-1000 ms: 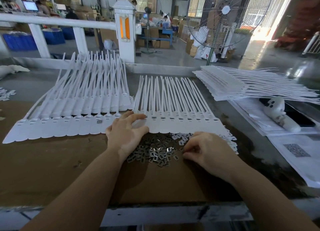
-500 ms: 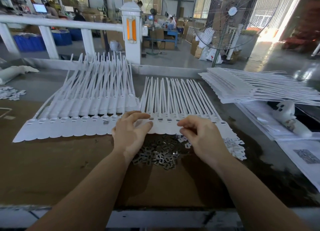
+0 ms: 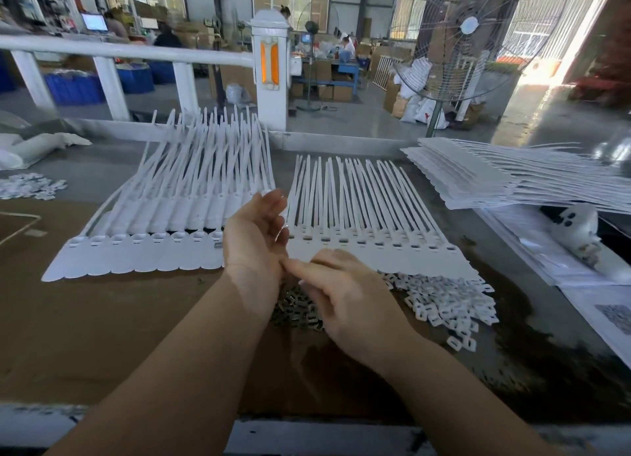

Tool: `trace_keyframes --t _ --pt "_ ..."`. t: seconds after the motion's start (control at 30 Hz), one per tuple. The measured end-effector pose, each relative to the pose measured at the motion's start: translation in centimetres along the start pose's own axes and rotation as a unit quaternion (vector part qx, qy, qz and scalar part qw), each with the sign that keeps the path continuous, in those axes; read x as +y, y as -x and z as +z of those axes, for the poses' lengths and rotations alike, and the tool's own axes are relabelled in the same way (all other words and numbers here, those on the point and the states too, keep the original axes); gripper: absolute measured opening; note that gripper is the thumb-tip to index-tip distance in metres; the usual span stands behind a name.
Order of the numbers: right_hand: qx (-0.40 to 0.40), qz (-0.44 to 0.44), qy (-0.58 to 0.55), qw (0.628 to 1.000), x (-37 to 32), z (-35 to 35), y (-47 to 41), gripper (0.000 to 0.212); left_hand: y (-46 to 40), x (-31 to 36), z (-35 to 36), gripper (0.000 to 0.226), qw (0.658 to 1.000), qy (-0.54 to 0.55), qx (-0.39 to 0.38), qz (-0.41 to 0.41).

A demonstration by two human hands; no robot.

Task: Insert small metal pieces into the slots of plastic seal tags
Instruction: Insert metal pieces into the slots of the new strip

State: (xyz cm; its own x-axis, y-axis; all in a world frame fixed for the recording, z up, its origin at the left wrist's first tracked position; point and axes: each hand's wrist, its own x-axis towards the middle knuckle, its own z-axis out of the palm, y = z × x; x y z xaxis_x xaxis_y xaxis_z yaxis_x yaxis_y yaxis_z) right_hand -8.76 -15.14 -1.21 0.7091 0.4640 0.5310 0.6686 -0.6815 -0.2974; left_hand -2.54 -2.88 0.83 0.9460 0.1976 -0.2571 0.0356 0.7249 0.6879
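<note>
Two joined rows of white plastic seal tags lie on the bench, a left row (image 3: 136, 261) and a right row (image 3: 392, 254); some slots in both hold dark metal. A pile of small metal pieces (image 3: 293, 314) sits below the right row, partly hidden by my hands. My left hand (image 3: 254, 240) is raised over the gap between the rows, palm turned rightward, fingers relaxed. My right hand (image 3: 351, 295) reaches left, its fingertips touching the heel of the left palm. Whether it pinches a metal piece is hidden.
A heap of small white plastic clips (image 3: 447, 305) lies to the right of the metal pile. A stack of tag sheets (image 3: 478, 179), a white device (image 3: 577, 230) and papers (image 3: 597, 305) are at right. Brown cardboard (image 3: 102, 336) covers the bench; a white railing (image 3: 136, 51) runs behind.
My left hand lifted off the tags and turned palm sideways. My right hand left the right row of tags and moved left and down to the left palm.
</note>
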Motion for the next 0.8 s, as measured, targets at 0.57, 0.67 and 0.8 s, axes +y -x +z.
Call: trace_keyframes --t 0.57,0.67,0.8 --pt "0.04 -0.03 0.161 0.986 0.8 -0.2 1.4 0.033 -0.8 -1.0 0.8 0.026 0.99 0.11 0.085 -0.013" --pt "0.055 0.046 0.117 0.991 2.0 0.3 1.3 0.025 -0.9 -0.8 1.0 0.022 0.994 0.076 0.08 -0.012" --pt "0.1 0.151 -0.005 0.983 3.2 0.2 1.4 0.025 -0.6 -1.3 0.8 0.018 0.996 -0.092 0.007 0.011"
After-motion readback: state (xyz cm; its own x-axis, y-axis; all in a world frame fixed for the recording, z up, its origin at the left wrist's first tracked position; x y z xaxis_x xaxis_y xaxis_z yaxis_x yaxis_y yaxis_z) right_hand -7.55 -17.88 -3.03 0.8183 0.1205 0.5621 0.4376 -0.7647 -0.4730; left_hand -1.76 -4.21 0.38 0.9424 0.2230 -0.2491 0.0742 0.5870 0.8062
